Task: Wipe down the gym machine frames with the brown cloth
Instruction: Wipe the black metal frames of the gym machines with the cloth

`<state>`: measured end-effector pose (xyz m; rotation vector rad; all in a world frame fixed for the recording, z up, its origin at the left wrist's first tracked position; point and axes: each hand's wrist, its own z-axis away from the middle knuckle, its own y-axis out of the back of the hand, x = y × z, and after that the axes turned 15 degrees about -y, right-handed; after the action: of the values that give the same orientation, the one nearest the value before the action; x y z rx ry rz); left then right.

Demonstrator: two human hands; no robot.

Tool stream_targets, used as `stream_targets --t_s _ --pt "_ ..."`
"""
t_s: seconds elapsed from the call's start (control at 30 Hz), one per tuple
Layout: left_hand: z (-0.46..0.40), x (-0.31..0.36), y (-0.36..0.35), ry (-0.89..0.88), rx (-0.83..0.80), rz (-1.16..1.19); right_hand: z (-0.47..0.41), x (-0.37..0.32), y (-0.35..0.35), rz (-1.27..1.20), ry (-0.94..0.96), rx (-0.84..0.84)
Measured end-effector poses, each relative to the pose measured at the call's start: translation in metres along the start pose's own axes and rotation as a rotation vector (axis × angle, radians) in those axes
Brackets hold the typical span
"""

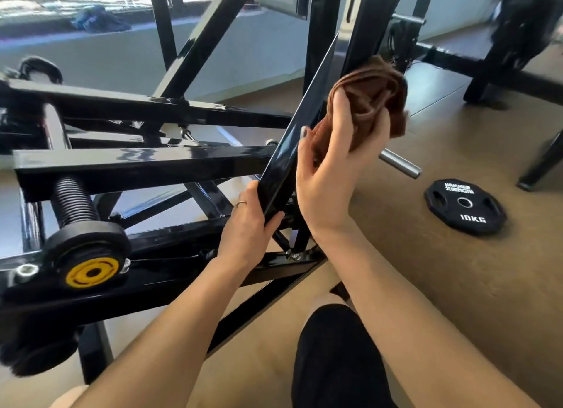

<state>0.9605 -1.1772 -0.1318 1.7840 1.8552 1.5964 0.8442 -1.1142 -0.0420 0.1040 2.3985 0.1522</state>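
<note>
A slanted bar (292, 133) of the machine frame (146, 161) rises from near centre toward the far right. The left hand (246, 228) grips its lower end; the right hand (332, 170) holds the cloth (374, 100) just right of it, higher up. A weight plate (465, 206) lies on the floor (457, 286) to the right, near a short peg (400, 164).

Black 10KG weight plate (465, 206) flat on tan floor (426, 286); blue bundle (99, 19) on far ledge.
</note>
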Motion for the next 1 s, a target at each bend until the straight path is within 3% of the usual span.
stream_targets --t_s 0.2,0.47,0.57,0.73,0.83,1.0 --pt "0.002 -0.005 -0.003 -0.019 0.017 0.016 0.066 0.052 0.016 0.246 0.2 -0.273" --pt "0.002 -0.006 -0.002 0.019 -0.006 0.021 -0.044 -0.01 0.014 0.326 0.411 -0.088" --pt "0.003 -0.006 -0.002 0.018 -0.004 0.008 -0.035 -0.004 0.016 0.408 0.482 -0.094" --pt "0.003 -0.008 0.001 0.008 -0.017 0.045 0.027 0.047 0.04 0.658 0.708 -0.484" --pt "0.004 -0.009 0.002 -0.004 -0.011 0.063 0.001 0.033 0.057 0.715 0.851 -0.651" --pt "0.002 -0.008 0.001 0.006 -0.024 0.045 -0.085 -0.03 0.048 0.862 0.945 -0.451"
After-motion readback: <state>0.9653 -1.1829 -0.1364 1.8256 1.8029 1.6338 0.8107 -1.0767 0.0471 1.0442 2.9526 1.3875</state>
